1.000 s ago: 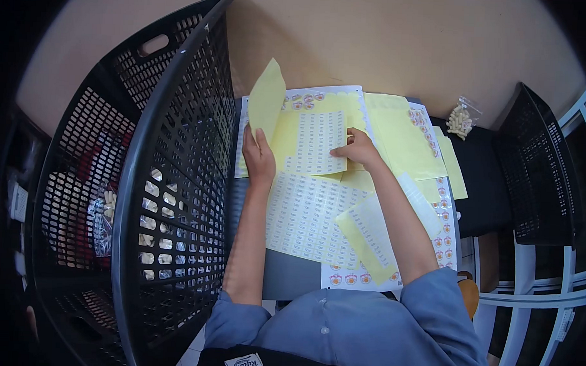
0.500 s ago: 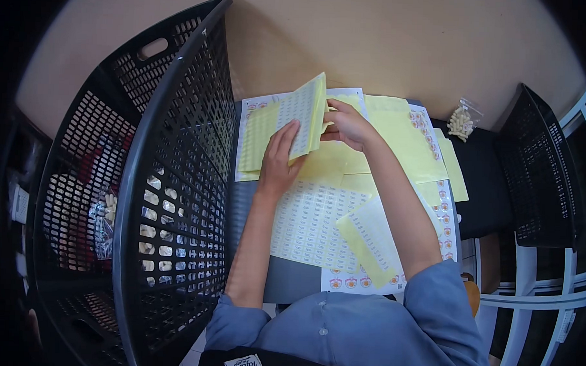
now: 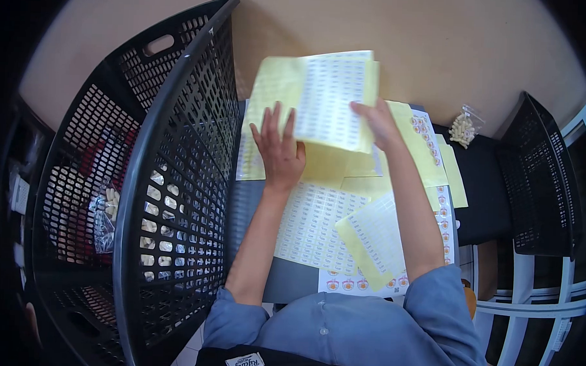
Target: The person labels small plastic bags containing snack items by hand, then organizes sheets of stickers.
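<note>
My right hand (image 3: pixel 378 123) pinches the right edge of a small stack of label sheets (image 3: pixel 331 94), raised over the table near the wall. The top sheet is bare yellow backing on its left and has rows of small printed white labels on its right. My left hand (image 3: pixel 280 147) is open, its spread fingers overlapping the lower left part of the stack. Below lie a white label sheet (image 3: pixel 317 229) and a partly peeled label sheet (image 3: pixel 372 237) set at an angle. Yellow backing sheets (image 3: pixel 407 145) lie to the right.
A tall black perforated basket (image 3: pixel 177 179) stands close on my left, with small bagged items inside. Sheets with round orange logos (image 3: pixel 347 283) lie under the others. A clear bag of pale pieces (image 3: pixel 463 129) sits at the right, near another black basket (image 3: pixel 540 179).
The label stack, folded upright before, is now opened out wide and blurred by motion. My right hand has moved right with its edge, while my left hand's fingers have spread.
</note>
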### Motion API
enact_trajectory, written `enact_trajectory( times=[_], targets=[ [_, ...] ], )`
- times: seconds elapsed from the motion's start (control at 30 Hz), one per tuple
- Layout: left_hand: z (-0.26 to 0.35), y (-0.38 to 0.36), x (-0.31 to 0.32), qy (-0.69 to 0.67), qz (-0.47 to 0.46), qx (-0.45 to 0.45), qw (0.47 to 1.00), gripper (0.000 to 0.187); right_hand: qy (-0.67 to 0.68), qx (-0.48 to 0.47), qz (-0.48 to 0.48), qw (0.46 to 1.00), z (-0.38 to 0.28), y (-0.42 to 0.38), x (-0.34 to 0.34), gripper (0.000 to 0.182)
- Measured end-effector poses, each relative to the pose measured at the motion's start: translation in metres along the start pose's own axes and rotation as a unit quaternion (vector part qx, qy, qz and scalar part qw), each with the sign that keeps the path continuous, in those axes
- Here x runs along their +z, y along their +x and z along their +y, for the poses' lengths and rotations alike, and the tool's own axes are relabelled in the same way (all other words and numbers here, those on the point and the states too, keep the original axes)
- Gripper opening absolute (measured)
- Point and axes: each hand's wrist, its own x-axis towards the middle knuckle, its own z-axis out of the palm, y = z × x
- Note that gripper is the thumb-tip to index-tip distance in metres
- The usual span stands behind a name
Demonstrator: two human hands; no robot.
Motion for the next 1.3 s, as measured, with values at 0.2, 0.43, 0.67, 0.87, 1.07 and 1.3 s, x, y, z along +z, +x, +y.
enact_trajectory(
  times=[0.2, 0.43, 0.67, 0.87, 1.07, 1.3],
  targets=[
    [-0.012, -0.023, 0.009, -0.061, -0.11, -0.166, 0.978, 0.075, 0.28, -0.072, 0.098, 0.952, 0.031, -0.018, -0.071, 0.045],
    [0.045, -0.035, 0.035, -0.022, -0.328, -0.163, 0.93, 0.079, 0.281, -0.1, 0.192, 0.935, 0.052, -0.052, -0.089, 0.047],
    [0.043, -0.04, 0.047, -0.007, -0.335, -0.172, 0.926, 0.057, 0.267, -0.08, 0.229, 0.933, 0.045, -0.069, -0.115, 0.046],
    [0.01, -0.003, 0.011, -0.208, -0.169, -0.305, 0.914, 0.027, 0.227, -0.095, 0.247, 0.937, 0.051, -0.062, -0.114, 0.044],
    [-0.016, 0.034, -0.03, -0.254, -0.044, -0.333, 0.907, 0.026, 0.109, -0.045, 0.195, 0.974, 0.054, -0.038, -0.07, 0.04],
    [0.007, 0.032, 0.009, -0.203, -0.061, -0.217, 0.953, 0.034, 0.053, 0.01, 0.077, 0.996, 0.057, -0.004, 0.015, 0.033]
  ],
)
